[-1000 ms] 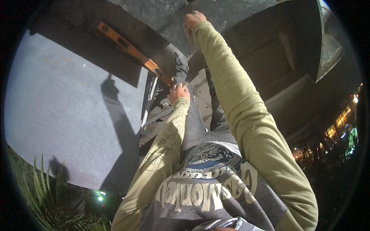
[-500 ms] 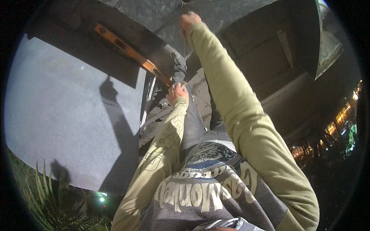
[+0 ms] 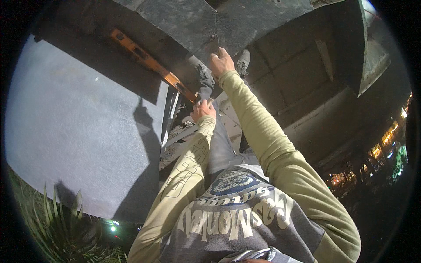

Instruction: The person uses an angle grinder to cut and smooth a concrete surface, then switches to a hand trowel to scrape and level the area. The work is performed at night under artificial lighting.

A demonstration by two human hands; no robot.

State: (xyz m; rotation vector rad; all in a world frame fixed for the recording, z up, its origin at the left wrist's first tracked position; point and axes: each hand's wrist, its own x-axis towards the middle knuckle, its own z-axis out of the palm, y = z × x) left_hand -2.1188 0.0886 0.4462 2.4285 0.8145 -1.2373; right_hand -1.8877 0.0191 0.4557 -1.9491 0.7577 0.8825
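My left hand (image 3: 204, 110) is closed at the near end of a long orange spirit level (image 3: 147, 61), which slants away to the upper left. Beside those fingers shows a small pale edge (image 3: 210, 102), perhaps wood; I cannot tell whether it is gripped too. My right hand (image 3: 222, 62) is closed, fingers pinched on a thin dark blade-like piece (image 3: 215, 42). The tip of that piece meets the lower edge of a dark grey slab (image 3: 184, 24), where a fine line runs up its face.
A large pale grey panel (image 3: 83, 127) lies at the left, carrying my arm's shadow. Below it grow spiky leaves (image 3: 55, 215). My shoes (image 3: 243, 62) stand on a dark, dusty floor, with rubble (image 3: 182, 120) near my left hand. A grey upright edge (image 3: 372, 65) rises at right.
My right hand has come down and nearer from high on the slab, to below its edge. My left hand and the spirit level have stayed nearly in place.
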